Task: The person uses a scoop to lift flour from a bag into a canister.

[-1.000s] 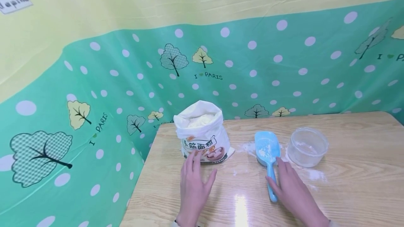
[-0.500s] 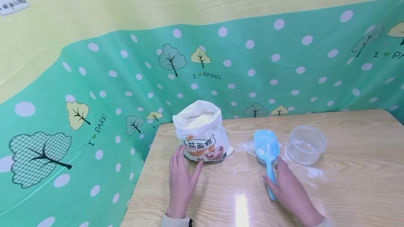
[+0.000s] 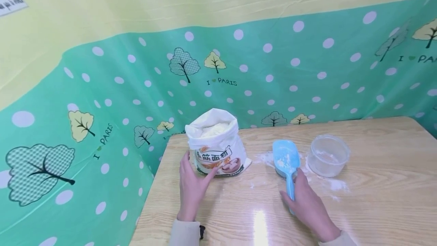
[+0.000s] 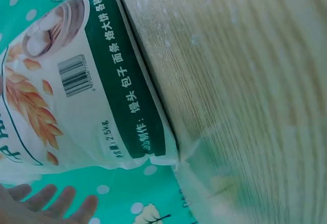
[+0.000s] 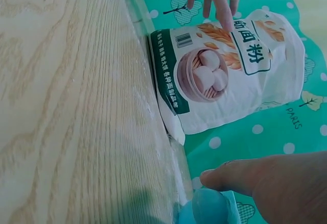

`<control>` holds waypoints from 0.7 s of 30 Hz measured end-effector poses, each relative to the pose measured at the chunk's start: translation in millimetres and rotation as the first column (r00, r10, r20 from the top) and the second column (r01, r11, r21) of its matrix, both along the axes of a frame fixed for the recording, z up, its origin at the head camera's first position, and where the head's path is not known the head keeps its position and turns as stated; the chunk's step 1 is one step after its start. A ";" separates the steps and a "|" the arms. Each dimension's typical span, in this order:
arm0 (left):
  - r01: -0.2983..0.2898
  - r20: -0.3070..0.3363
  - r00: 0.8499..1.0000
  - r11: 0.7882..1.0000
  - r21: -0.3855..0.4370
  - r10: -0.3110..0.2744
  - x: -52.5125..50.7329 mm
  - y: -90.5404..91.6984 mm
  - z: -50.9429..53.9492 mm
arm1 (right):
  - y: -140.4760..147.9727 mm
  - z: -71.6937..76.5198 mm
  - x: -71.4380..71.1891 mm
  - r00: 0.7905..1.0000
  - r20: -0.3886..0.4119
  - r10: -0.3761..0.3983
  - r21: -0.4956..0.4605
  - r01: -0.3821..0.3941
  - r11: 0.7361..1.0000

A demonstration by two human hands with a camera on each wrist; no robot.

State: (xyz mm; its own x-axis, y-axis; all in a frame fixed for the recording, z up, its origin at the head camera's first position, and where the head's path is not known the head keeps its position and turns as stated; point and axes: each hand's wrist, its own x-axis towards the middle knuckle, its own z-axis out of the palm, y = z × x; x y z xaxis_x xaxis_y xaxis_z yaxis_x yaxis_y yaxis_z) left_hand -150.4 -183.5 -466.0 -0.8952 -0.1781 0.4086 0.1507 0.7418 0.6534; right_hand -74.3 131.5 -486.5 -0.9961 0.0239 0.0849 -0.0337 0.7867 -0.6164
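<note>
1. We count two hands. The left hand (image 3: 192, 188) has its fingers (image 4: 62, 202) spread wide, thumb well apart. The right hand (image 3: 308, 202) is narrowed round one scoop (image 3: 286, 156), its thumb across the handle.
2. We see one flour bag (image 3: 220, 156), upright, just ahead of the left fingers. The left thumb overlaps its lower front in the head view; we cannot tell whether it touches. The bag's white skin is smooth and creased, its mouth rolled open over pale, fine flour (image 3: 215, 129).
3. On the bag we count one barcode (image 4: 75, 76) and one round steamer picture (image 5: 204, 75) showing three buns.
4. The scoop is light blue and plastic-looking, a rounded bowl on a slim handle, white dust inside. Its bowl points away from the right fingers.
5. One clear, round tub (image 3: 328, 156) stands to the right of the right fingers and farther off.
6. Loose powder (image 3: 338, 184) smears the wood-grained worktop (image 3: 382, 177) near the tub.
7. Beyond all the fingers hangs spotted green cloth (image 3: 273, 62), softly folded.
</note>
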 end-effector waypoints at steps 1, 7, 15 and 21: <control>0.001 0.018 1.000 1.000 0.025 -0.002 -2.3 -1.1 -0.7 | -0.3 0.0 0.1 1.000 0.008 0.000 -0.004 0.000 1.000; 0.035 0.116 0.991 0.973 0.230 -0.063 -14.1 -7.1 -3.7 | -1.6 -1.3 -0.1 1.000 0.016 0.000 -0.006 0.000 1.000; 0.103 0.127 0.980 0.938 0.329 -0.153 -25.4 -11.5 -8.8 | -0.4 -3.2 -0.8 1.000 -0.010 -0.020 -0.001 0.020 1.000; 0.125 0.127 0.976 0.936 0.329 -0.175 -29.5 -13.1 -11.5 | 2.0 -4.3 -2.7 1.000 -0.008 -0.020 -0.013 0.020 1.000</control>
